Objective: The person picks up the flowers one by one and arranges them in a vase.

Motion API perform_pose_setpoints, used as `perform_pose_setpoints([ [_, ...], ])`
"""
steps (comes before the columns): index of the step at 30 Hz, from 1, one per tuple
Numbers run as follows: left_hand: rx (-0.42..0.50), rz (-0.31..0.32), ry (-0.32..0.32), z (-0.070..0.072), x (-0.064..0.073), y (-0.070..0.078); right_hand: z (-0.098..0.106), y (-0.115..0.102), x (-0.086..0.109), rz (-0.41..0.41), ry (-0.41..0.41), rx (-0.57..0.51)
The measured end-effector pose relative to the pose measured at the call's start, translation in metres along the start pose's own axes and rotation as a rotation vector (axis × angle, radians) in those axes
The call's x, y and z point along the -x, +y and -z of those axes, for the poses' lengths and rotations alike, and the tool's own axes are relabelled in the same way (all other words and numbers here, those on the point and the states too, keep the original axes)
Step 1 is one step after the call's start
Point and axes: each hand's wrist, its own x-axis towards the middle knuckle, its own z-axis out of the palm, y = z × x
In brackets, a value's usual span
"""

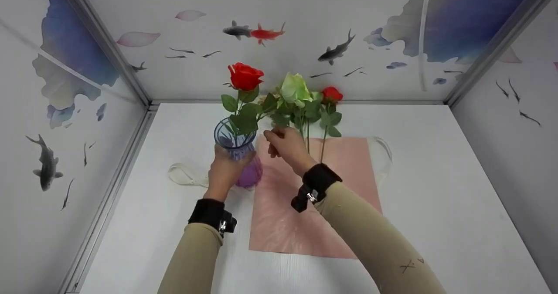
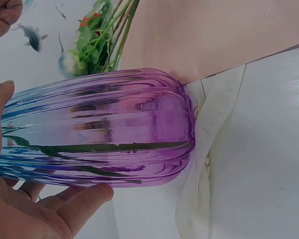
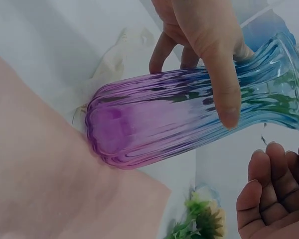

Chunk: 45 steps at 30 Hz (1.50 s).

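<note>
Vase (image 1: 249, 175) upright, mouth up, long axis near vertical, at pink sheet's (image 1: 287, 224) left edge. Red rose (image 1: 245, 77) inside, bloom up. Left hand (image 1: 227, 170) wrapped round vase body; right hand (image 1: 287, 145) fingers loosely curled, near rim. White tabletop (image 1: 436, 198), strap (image 1: 185, 175) left of vase; fish-print walls (image 1: 287, 54) around.

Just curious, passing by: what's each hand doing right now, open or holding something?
Left hand: closed around the vase.
Right hand: open, loosely curled, holding nothing.
</note>
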Motion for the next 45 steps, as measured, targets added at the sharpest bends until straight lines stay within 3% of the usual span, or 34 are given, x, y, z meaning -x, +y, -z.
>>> perform_pose_setpoints([
  [8,0.002,-0.007,0.01,0.0,0.001,0.001,0.018,0.024,0.001,-0.011,-0.015,0.037],
  [12,-0.01,-0.007,0.01,0.001,0.002,0.0,0.033,0.04,0.003,-0.012,-0.004,0.15],
  [20,-0.012,-0.004,0.014,0.002,0.003,0.001,0.066,0.068,0.011,0.09,0.035,0.412],
  [26,-0.011,-0.002,0.01,0.002,0.002,0.0,0.087,0.087,0.014,0.107,0.087,0.548],
  [36,-0.003,0.008,0.001,0.002,0.002,0.0,0.105,0.112,0.019,0.085,0.067,0.661],
  [45,0.007,-0.016,0.017,0.001,0.002,-0.001,0.113,0.135,0.029,0.006,0.039,0.663],
])
